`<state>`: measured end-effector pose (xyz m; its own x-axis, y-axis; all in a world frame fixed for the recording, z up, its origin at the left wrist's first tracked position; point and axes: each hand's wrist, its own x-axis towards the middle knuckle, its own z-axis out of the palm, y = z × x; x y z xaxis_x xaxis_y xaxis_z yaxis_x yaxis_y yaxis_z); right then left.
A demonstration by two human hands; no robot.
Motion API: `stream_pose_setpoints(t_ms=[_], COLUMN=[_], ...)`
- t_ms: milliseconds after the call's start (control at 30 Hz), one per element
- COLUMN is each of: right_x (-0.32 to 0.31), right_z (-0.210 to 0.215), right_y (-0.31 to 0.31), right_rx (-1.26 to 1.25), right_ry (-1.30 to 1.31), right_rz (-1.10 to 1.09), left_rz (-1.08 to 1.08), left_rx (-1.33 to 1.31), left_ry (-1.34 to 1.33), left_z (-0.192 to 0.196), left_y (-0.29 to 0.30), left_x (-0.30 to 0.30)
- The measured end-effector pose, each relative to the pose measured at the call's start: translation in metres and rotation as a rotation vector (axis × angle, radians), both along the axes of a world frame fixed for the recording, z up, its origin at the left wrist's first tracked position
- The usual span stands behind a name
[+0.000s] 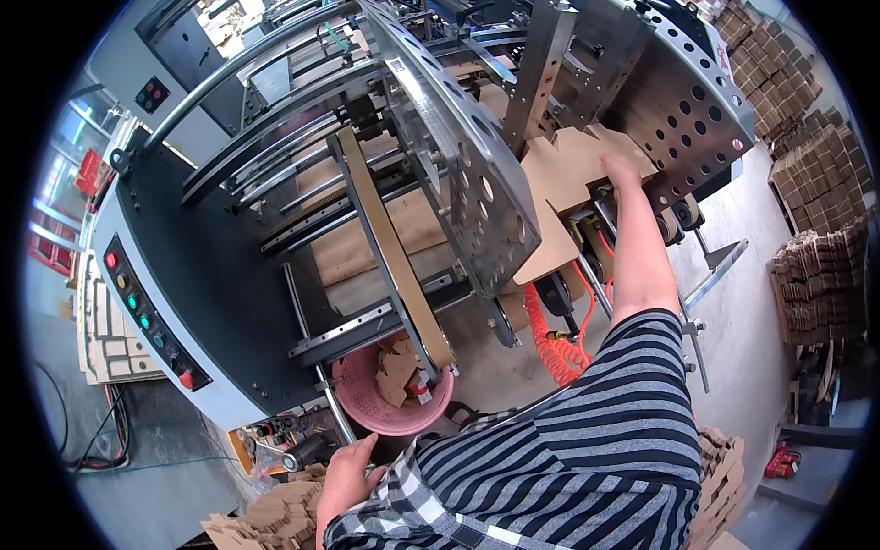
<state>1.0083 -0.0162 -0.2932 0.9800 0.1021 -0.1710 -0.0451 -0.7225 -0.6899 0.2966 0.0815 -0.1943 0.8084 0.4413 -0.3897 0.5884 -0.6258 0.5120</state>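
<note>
My right arm reaches out to a die-cut brown cardboard blank (573, 165) lying in the feed end of a large machine. My right hand (623, 172) rests on the blank's near right part, fingers lying on its surface. Another plain brown sheet (547, 249) shows just below, beside a perforated metal side plate (490, 197). Low in the view, my left hand (346, 478) holds nothing, its thumb apart from the fingers. It is close to a pile of cut cardboard pieces (280, 513), by the checked cloth at my waist.
A pink basket (394, 417) with cardboard scraps stands under the machine's belt (390, 247). Coiled orange air hoses (555, 353) hang below the feeder. A button panel (147, 316) is on the left housing. Cardboard stacks (820, 275) line the right side.
</note>
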Motion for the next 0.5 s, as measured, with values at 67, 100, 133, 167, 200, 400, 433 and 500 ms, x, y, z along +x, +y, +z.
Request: stream_pose_setpoints(t_ms=[67, 100, 133, 167, 200, 400, 433, 500], right_x=[-0.025, -0.033, -0.029, -0.023, -0.019, -0.033, -0.039, -0.051], right_z=[0.023, 0.034, 0.025, 0.006, -0.005, 0.002, 0.005, 0.013], right_y=[0.014, 0.013, 0.005, -0.002, -0.006, -0.01, -0.012, -0.021], right_rx=[0.318, 0.479, 0.451, 0.423, 0.395, 0.421, 0.35, 0.26], right_ry=[0.182, 0.266, 0.17, 0.073, -0.019, 0.144, 0.088, 0.019], right_rz=[-0.162, -0.253, -0.171, -0.092, -0.008, -0.193, -0.264, -0.446], left_rz=[0.007, 0.001, -0.012, -0.029, -0.039, -0.023, -0.014, 0.012], left_rx=[-0.033, -0.049, -0.053, -0.055, -0.054, 0.018, 0.03, 0.053], left_ry=[0.008, 0.008, 0.012, 0.016, 0.023, 0.023, 0.019, 0.012], left_z=[-0.002, -0.003, -0.003, -0.004, -0.004, -0.004, -0.004, -0.002], left_y=[-0.002, -0.002, -0.001, 0.001, 0.003, 0.001, -0.001, -0.005], left_x=[-0.002, -0.001, 0.001, 0.004, 0.006, 0.002, -0.001, -0.008])
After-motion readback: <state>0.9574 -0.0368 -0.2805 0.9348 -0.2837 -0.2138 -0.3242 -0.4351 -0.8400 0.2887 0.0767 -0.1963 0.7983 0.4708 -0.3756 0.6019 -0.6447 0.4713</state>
